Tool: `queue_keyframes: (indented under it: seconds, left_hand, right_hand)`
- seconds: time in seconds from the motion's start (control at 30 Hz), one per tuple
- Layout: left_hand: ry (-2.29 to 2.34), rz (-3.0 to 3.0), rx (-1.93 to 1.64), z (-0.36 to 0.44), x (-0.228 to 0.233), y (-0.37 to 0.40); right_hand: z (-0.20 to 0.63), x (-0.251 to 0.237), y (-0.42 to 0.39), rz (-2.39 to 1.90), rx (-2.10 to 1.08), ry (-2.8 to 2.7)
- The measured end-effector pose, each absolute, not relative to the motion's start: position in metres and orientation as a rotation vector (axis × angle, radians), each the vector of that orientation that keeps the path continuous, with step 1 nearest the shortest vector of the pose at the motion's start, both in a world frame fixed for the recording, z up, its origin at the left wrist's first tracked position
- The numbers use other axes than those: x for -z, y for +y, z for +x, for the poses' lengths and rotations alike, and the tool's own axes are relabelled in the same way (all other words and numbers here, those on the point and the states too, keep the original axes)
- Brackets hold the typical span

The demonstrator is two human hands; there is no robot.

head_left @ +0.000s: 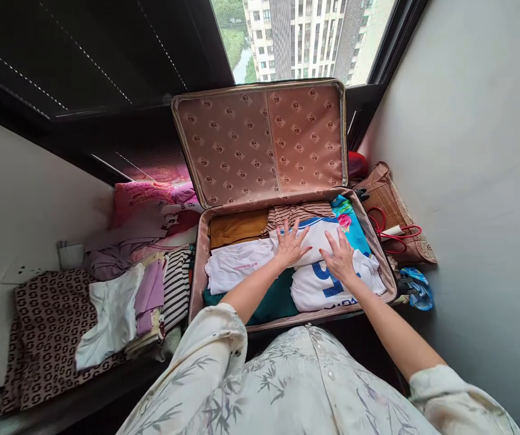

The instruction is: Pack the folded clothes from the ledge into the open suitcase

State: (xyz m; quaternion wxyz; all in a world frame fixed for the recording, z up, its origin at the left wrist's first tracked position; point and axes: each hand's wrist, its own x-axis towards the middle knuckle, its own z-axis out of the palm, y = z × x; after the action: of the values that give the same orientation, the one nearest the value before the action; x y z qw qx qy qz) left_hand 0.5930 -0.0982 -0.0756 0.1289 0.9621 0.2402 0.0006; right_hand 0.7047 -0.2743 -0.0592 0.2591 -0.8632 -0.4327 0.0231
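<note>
An open suitcase (260, 145) with a pink patterned lining lies before me, its lid leaning back toward the window. Folded clothes fill its base. Both my left hand (289, 246) and my right hand (339, 260) rest with fingers spread on a white shirt with a blue collar (315, 237). Below my right hand is a white shirt with blue numbers (308, 287). To the left lie a white T-shirt with red print (237, 266) and a mustard garment (237, 228). Around these are a striped garment (303, 212), a blue floral cloth (353, 226) and a dark green garment (273, 299).
Left of the suitcase are a striped garment pile (176, 287), a white garment (110, 308), a brown patterned cloth (54, 326) and a pink pillow (139, 199). On the right are a brown cushion (378, 190), a red cord (384, 241) and the wall (482, 181).
</note>
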Motion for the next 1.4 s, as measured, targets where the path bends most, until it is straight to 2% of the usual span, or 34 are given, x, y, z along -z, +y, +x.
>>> queue_keyframes:
  seconds: [0.07, 0.17, 0.3, 0.57, 0.73, 0.87, 0.97, 1.07, 1.23, 1.4]
  left_hand:
    - [0.74, 2.744, 0.114, 0.598, 0.091, -0.095]
    - [0.743, 2.658, 0.272, 0.598, 0.116, -0.087]
    - [0.731, 2.623, 0.283, 0.597, 0.137, -0.08]
    - [0.671, 2.549, 0.009, 0.57, 0.11, -0.102]
    - [0.813, 2.408, -0.548, 0.455, 0.082, -0.106]
    - [1.446, 2.187, -0.904, 0.307, 0.058, -0.07]
    - [2.026, 1.927, -0.812, 0.203, 0.059, -0.032]
    - [2.303, 1.742, -0.553, 0.13, 0.075, -0.004]
    - [2.165, 1.664, -0.22, 0.085, 0.101, 0.025]
    - [2.025, 1.561, -0.253, 0.066, 0.101, 0.047]
  right_hand:
    - [0.727, 0.065, -0.25, -2.499, -0.105, -1.286]
    - [0.741, 0.096, -0.227, -2.67, -0.331, -1.438]
    - [0.741, 0.132, -0.222, -2.762, -0.465, -1.485]
    - [0.752, 0.128, -0.23, -2.8, -0.542, -1.505]
    - [0.765, 0.155, -0.234, -2.748, -0.392, -1.433]
    - [0.768, 0.168, -0.237, -2.703, -0.335, -1.411]
    - [0.77, 0.164, -0.237, -2.704, -0.282, -1.375]
    - [0.768, 0.152, -0.224, -2.75, -0.201, -1.397]
    - [0.709, 0.108, -0.163, -2.713, -0.105, -1.596]
    - [0.578, 0.074, -0.088, -2.348, -0.239, -1.864]
